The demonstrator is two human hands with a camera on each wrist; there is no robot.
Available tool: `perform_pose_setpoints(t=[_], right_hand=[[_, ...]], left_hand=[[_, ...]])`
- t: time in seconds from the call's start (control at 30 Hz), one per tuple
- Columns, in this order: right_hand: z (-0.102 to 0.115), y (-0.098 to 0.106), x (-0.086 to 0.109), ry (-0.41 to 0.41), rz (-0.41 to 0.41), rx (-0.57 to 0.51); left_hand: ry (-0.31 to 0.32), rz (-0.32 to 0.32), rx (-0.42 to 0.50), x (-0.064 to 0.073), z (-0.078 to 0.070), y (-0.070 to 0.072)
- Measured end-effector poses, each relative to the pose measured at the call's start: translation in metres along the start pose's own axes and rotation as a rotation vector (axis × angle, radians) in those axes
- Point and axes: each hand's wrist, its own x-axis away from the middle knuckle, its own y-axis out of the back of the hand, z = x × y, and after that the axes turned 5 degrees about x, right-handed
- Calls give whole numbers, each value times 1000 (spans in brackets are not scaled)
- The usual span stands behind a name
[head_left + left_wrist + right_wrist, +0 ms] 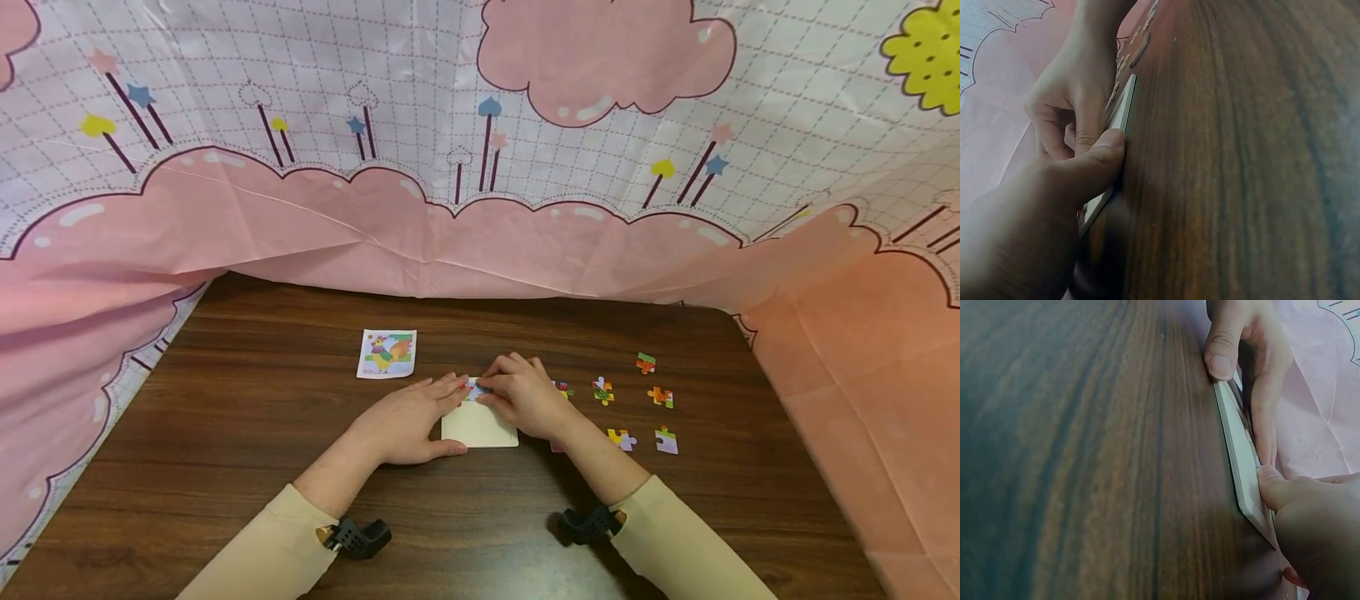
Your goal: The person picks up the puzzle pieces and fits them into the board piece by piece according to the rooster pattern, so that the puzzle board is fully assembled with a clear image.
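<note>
A cream puzzle board [480, 427] lies on the table between the two hands. My left hand [412, 421] rests along its left side, fingers fairly straight, fingertips at the far left corner and thumb at the near left edge. My right hand [525, 398] reaches over the board's far right part. Its curled thumb and index finger pinch a small bluish puzzle piece [474, 392] at the far edge, partly hidden by the fingers. From the left wrist view, the left thumb [1110, 140] touches the rim. In the right wrist view, the right thumb [1270, 481] is low over the board.
Several loose puzzle pieces lie right of the board, among them a green-and-orange one [646, 362] and a lilac one [666, 440]; the right forearm partly covers some. A picture card of a colourful bird [387, 354] lies back left. A pink patterned cloth [427, 250] hangs behind the table.
</note>
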Motion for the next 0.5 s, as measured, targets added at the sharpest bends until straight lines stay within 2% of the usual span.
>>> perform_pose_setpoints(t=[0.27,0.5], right_hand=[[2,4,2,-6,26,-6],[3,14,5,-9,28,-45]], left_hand=[[50,10,33,-1,-2,1],[60,15,43,-2,-2,2]])
